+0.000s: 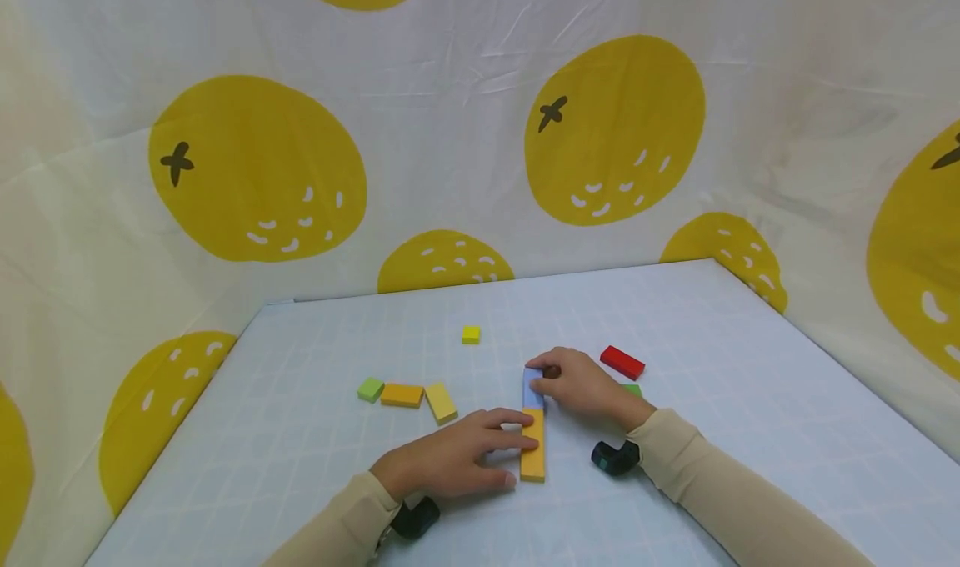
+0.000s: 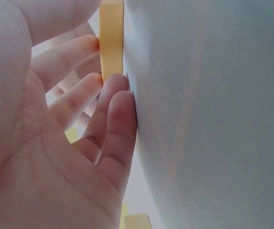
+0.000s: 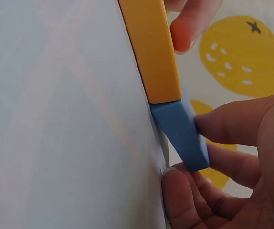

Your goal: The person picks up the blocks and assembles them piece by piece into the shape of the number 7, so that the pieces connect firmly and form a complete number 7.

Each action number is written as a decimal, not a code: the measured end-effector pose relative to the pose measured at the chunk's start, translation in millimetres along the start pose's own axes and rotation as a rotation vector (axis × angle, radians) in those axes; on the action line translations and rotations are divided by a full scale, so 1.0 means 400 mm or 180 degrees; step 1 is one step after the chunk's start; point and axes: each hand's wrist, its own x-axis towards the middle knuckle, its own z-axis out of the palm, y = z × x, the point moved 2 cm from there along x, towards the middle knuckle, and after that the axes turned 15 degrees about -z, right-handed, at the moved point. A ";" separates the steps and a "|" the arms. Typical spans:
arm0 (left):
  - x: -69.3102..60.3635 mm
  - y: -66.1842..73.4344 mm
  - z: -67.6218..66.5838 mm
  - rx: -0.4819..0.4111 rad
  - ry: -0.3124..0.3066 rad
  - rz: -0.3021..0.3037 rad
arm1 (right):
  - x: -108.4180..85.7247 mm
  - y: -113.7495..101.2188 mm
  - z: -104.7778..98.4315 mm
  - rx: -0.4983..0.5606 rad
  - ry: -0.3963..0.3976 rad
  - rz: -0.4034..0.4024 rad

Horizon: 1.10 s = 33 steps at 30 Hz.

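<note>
An orange block (image 1: 532, 454) lies lengthwise on the table, its far end meeting a blue block (image 1: 532, 390). My left hand (image 1: 465, 457) rests over the orange block from the left, fingertips on its top and thumb beside it; the left wrist view has fingertips against the orange block (image 2: 111, 40). My right hand (image 1: 588, 386) pinches the blue block at its far part. In the right wrist view the blue block (image 3: 182, 133) sits at a slight angle against the end of the orange block (image 3: 153, 52), with fingers of my right hand (image 3: 232, 157) around it.
Left of the hands lie a light green block (image 1: 371, 389), another orange block (image 1: 402, 395) and a pale yellow block (image 1: 441, 403). Farther back is a small yellow block (image 1: 471, 334). A red block (image 1: 622, 363) and a partly hidden green block (image 1: 633, 389) lie at the right.
</note>
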 end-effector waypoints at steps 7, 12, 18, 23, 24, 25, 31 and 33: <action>0.002 0.002 0.001 0.0007 -0.0004 0.0045 | -0.004 0.002 0.001 -0.0014 -0.0045 -0.0027; 0.004 0.001 0.003 -0.0014 -0.0022 0.0029 | -0.005 0.005 0.003 -0.0003 -0.0041 -0.0011; 0.005 -0.006 0.006 -0.0021 -0.0026 0.0014 | -0.005 0.003 0.004 -0.0006 -0.0052 -0.0003; 0.006 -0.010 0.004 0.0001 0.0006 0.0042 | -0.001 -0.002 0.002 -0.0038 -0.0092 -0.0035; 0.006 -0.010 0.004 0.0002 0.0010 0.0046 | -0.001 -0.002 0.002 -0.0035 -0.0095 -0.0029; 0.006 -0.009 0.003 -0.0001 0.0014 0.0045 | 0.000 -0.003 0.001 -0.0029 -0.0097 -0.0026; 0.007 -0.009 0.003 -0.0016 -0.0036 0.0007 | 0.001 -0.003 0.003 -0.0039 -0.0086 0.0039; 0.006 -0.009 0.000 -0.0001 -0.0027 -0.0007 | 0.001 -0.008 0.000 -0.0049 -0.0070 0.0041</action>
